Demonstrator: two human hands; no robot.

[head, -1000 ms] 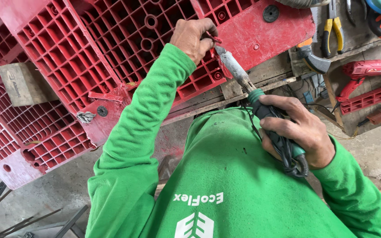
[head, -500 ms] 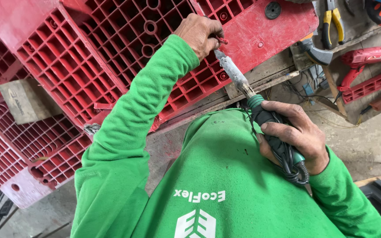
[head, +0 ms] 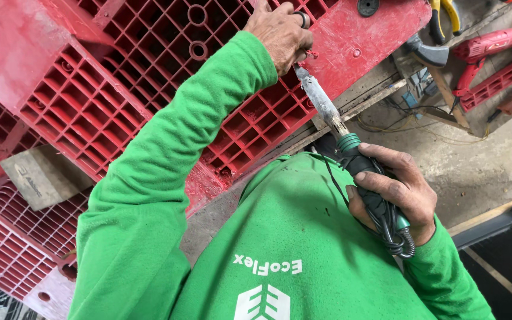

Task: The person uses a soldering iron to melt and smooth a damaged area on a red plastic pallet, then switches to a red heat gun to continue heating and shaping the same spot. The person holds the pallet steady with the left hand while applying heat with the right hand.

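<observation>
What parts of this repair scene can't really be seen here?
- Head view: the tip of the grey metal soldering iron is hidden behind the left hand.
- Its dark handle is mostly wrapped by the right hand.
- The red plastic grid pallet is cut off by the frame edges.

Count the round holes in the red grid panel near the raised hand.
2. One round hole sits near the top edge of the red grid panel; the other lies just below it, both left of the left hand. The sleeve may hide more.
</observation>
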